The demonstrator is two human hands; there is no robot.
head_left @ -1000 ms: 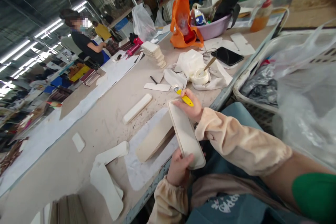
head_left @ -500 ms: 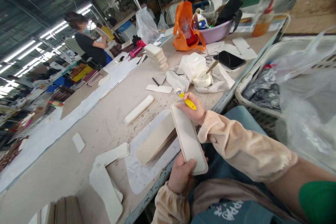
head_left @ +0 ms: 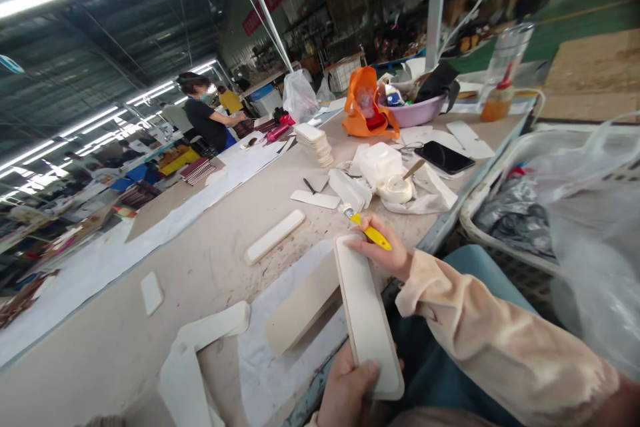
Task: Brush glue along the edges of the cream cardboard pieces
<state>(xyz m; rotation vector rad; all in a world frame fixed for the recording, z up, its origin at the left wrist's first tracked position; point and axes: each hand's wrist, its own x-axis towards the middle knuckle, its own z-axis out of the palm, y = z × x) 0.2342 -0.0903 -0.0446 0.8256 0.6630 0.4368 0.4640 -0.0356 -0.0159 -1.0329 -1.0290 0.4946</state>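
Observation:
A long cream panel with rounded corners (head_left: 367, 320) is tilted over the table's front edge. My left hand (head_left: 347, 383) is closed around its lower end, thumb on the face. My right hand (head_left: 387, 247) grips a small yellow-handled brush (head_left: 376, 236), bristles pointing up and left. Fingers of that same hand also press on the panel's upper end. Just behind the panel, a beige stack of similar strips (head_left: 303, 310) rests on a white sheet (head_left: 255, 367). Beyond the brush sits a tub of white paste (head_left: 395, 190) with a stick in it.
Loose cream pieces (head_left: 217, 323) lie at the left, and another strip (head_left: 275, 237) lies mid-table. Farther back are a stack of pieces (head_left: 315, 147), a phone (head_left: 445, 157), an orange bag (head_left: 367, 107) and a purple basin (head_left: 413, 113). A white basket (head_left: 470, 213) stands at the right.
My view has tilted up, so the table, panel and both hands appear lower in the picture. Both hands keep their hold on the panel, and the brush stays in my right hand.

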